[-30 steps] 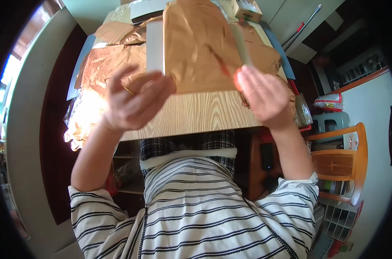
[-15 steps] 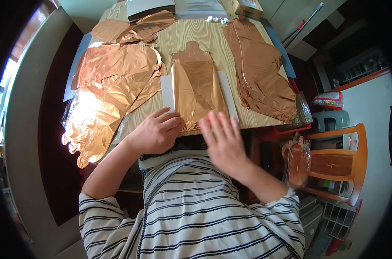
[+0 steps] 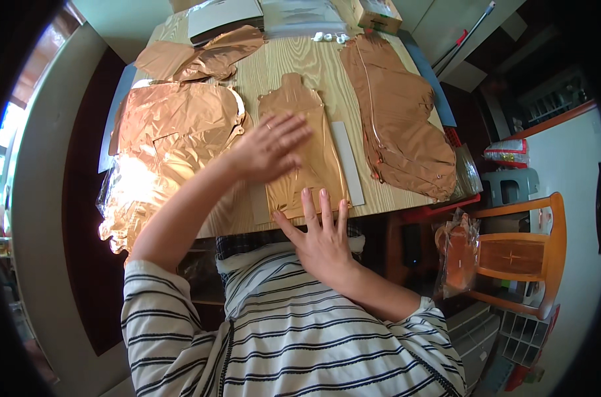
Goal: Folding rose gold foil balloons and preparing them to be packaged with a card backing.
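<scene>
A copper-gold foil balloon [image 3: 319, 159], folded to a long flat shape with a small tab at its far end, lies at the middle of the table's near side. Beneath it, a white card [image 3: 347, 159] shows along its right edge. Above the balloon's left half is my left hand [image 3: 267, 149], open with fingers stretched out to the right; whether the palm touches the foil I cannot tell. My right hand [image 3: 323, 245] is open at the near end, fingers spread, with the fingertips on the foil's bottom edge.
Crumpled copper foil balloons [image 3: 188, 109] cover the left side. Another foil pile [image 3: 399, 126] lies right, with a pale string across it. At the back are a card stack [image 3: 224, 20], clear plastic bags [image 3: 300, 16], small white pieces [image 3: 328, 38] and a cardboard box [image 3: 378, 14].
My left hand has risen from the near edge and moved farther over the balloon. My right hand has shifted slightly nearer and spread its fingers at the bottom edge. The foil looks smoother.
</scene>
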`<action>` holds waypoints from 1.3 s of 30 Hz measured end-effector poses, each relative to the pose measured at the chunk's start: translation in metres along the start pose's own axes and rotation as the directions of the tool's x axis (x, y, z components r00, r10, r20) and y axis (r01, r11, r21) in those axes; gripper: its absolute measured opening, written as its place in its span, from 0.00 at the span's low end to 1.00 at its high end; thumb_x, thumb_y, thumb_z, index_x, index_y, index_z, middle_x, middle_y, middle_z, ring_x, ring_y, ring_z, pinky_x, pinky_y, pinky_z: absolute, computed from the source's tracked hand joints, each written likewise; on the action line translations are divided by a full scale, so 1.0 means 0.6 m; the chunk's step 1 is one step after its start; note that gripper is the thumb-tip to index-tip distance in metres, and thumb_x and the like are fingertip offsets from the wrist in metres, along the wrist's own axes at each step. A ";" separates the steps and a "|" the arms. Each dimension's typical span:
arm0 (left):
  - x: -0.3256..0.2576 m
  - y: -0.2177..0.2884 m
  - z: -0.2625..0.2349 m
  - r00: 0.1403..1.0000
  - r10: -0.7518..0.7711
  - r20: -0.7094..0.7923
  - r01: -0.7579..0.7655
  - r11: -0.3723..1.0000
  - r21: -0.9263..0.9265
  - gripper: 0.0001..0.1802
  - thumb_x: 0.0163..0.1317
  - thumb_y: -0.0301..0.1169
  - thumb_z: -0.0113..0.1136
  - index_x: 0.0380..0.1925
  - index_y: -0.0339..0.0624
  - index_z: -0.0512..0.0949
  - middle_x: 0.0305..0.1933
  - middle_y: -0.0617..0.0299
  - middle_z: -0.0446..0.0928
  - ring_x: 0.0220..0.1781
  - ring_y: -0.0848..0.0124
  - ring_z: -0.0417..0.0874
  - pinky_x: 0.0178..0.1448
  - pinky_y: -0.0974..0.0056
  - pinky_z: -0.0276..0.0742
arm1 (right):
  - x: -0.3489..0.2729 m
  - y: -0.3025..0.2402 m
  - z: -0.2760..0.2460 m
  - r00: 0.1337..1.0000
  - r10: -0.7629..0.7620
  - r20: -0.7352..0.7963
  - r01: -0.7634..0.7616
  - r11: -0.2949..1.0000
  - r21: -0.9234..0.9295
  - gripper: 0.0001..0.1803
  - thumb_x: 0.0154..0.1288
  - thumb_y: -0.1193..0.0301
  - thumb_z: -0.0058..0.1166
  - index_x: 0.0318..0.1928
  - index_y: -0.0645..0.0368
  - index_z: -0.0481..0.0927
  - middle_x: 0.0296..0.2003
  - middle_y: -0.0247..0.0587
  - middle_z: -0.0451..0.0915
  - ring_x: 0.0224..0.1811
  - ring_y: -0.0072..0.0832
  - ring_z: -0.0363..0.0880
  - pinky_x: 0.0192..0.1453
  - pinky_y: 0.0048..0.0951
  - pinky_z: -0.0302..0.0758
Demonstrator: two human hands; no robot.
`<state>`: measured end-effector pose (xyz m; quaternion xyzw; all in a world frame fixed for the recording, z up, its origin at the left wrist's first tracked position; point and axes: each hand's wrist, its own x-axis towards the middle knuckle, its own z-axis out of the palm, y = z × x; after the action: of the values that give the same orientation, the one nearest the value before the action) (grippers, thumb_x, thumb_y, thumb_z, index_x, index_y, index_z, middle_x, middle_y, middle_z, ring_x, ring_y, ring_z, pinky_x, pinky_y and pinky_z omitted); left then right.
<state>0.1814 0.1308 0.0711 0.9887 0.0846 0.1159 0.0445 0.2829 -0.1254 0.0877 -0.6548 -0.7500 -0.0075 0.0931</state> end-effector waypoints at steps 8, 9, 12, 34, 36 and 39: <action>0.044 -0.019 -0.029 0.973 -0.182 -0.139 0.216 0.932 0.291 0.34 0.75 0.47 0.52 0.76 0.46 0.63 0.81 0.49 0.60 0.83 0.50 0.57 0.85 0.43 0.46 | 0.013 0.001 -0.017 0.998 0.009 0.059 -0.008 1.000 -0.006 0.45 0.61 0.69 0.59 0.79 0.35 0.61 0.75 0.69 0.52 0.74 0.73 0.54 0.69 0.82 0.54; 0.042 0.029 -0.042 0.966 -0.221 -0.133 0.253 0.912 0.324 0.36 0.71 0.45 0.57 0.75 0.44 0.64 0.80 0.49 0.60 0.82 0.51 0.58 0.85 0.44 0.46 | 0.014 0.004 -0.024 0.999 0.019 0.046 -0.022 0.998 0.052 0.43 0.60 0.69 0.60 0.77 0.38 0.64 0.74 0.69 0.53 0.73 0.72 0.55 0.69 0.80 0.55; -0.014 0.160 -0.071 0.969 -0.212 -0.126 0.190 0.968 -0.165 0.37 0.69 0.41 0.57 0.73 0.33 0.64 0.78 0.41 0.61 0.83 0.47 0.56 0.84 0.43 0.48 | 0.013 0.029 -0.060 0.999 0.022 -0.027 -0.016 0.975 0.219 0.33 0.59 0.68 0.62 0.67 0.50 0.73 0.68 0.66 0.63 0.69 0.62 0.65 0.70 0.67 0.61; -0.159 0.255 -0.016 0.952 -0.227 -0.205 0.227 0.974 -0.022 0.29 0.67 0.30 0.56 0.69 0.41 0.72 0.75 0.52 0.70 0.77 0.51 0.68 0.80 0.44 0.59 | 0.007 0.240 -0.120 0.678 0.734 0.041 -0.419 0.340 0.842 0.13 0.77 0.69 0.52 0.39 0.67 0.82 0.29 0.36 0.83 0.21 0.21 0.81 0.25 0.24 0.77; -0.156 0.256 -0.014 0.914 -0.287 -0.288 0.274 0.958 -0.086 0.29 0.65 0.27 0.58 0.69 0.40 0.72 0.74 0.50 0.71 0.76 0.49 0.70 0.79 0.44 0.60 | 0.012 0.264 -0.135 0.593 0.805 -0.024 -0.423 0.337 0.841 0.12 0.78 0.69 0.50 0.43 0.67 0.82 0.31 0.37 0.84 0.22 0.20 0.81 0.26 0.23 0.77; -0.145 0.258 -0.025 0.853 -0.388 -0.349 0.347 0.921 -0.177 0.29 0.64 0.25 0.59 0.68 0.37 0.72 0.72 0.46 0.72 0.75 0.47 0.70 0.78 0.44 0.62 | -0.013 0.269 -0.132 0.636 0.772 0.014 -0.450 0.356 0.819 0.12 0.78 0.70 0.50 0.44 0.66 0.82 0.32 0.36 0.84 0.22 0.20 0.81 0.26 0.22 0.78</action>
<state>0.1189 -0.0357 0.0830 0.9093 0.2726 0.2975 0.1017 0.4530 -0.1207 0.1464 -0.7700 -0.3362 0.2195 0.4959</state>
